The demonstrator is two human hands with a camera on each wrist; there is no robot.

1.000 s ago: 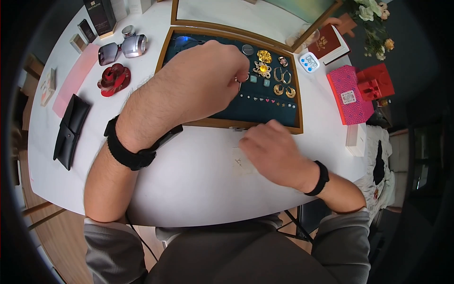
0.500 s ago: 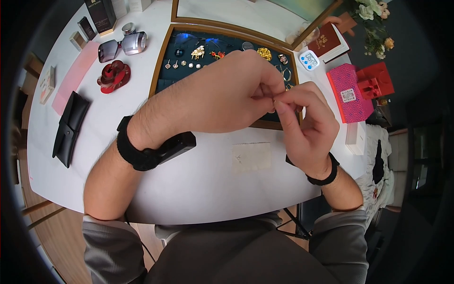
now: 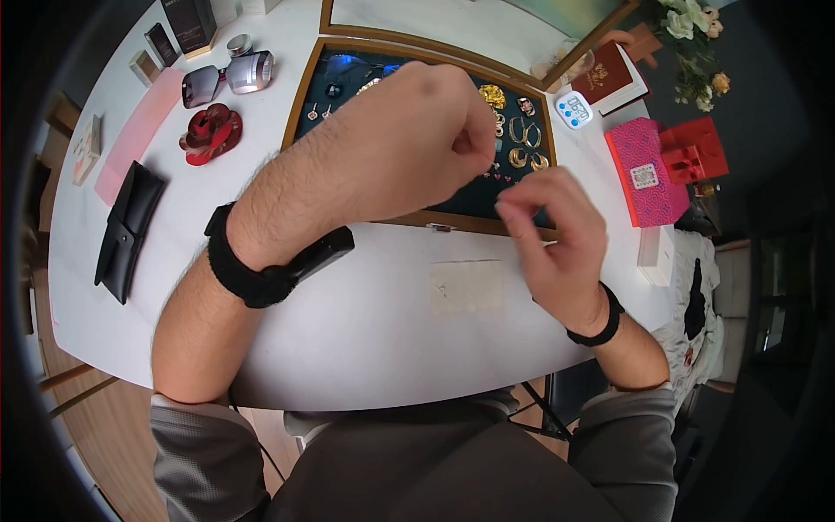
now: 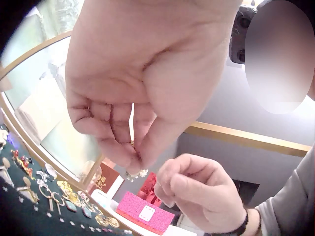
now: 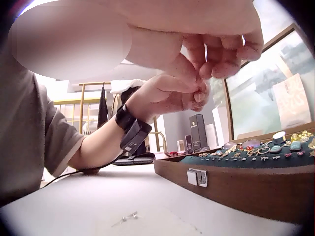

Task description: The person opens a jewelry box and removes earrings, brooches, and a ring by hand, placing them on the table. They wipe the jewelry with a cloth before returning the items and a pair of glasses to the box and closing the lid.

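Above the jewelry case [image 3: 484, 227], a wooden box with dark green lining, my left hand [image 3: 417, 143] pinches a small earring [image 4: 136, 174] with whitish beads between thumb and fingertips. It shows in the left wrist view and is hidden from the head view. My right hand [image 3: 561, 235] is just to the right, near the case's front corner, its fingers curled and thumb close to the index fingertip. I cannot tell whether something tiny sits between them. On the table lies a small beige cloth [image 3: 474, 289] with a thin silvery piece [image 5: 129, 218] on it.
Rows of earrings and gold brooches [image 3: 493, 97] fill the case; its glass lid stands raised behind. To the right are a digital timer [image 3: 573, 110], a dark red book [image 3: 609, 78] and a pink box [image 3: 639, 165]. Sunglasses [image 3: 248, 73], a red flower [image 3: 210, 135] and a black pouch [image 3: 129, 233] lie left.
My left hand first hovered over the case while the right was near the cloth. The hands then met at the fingertips; now they have drawn slightly apart, the left moving back leftward.
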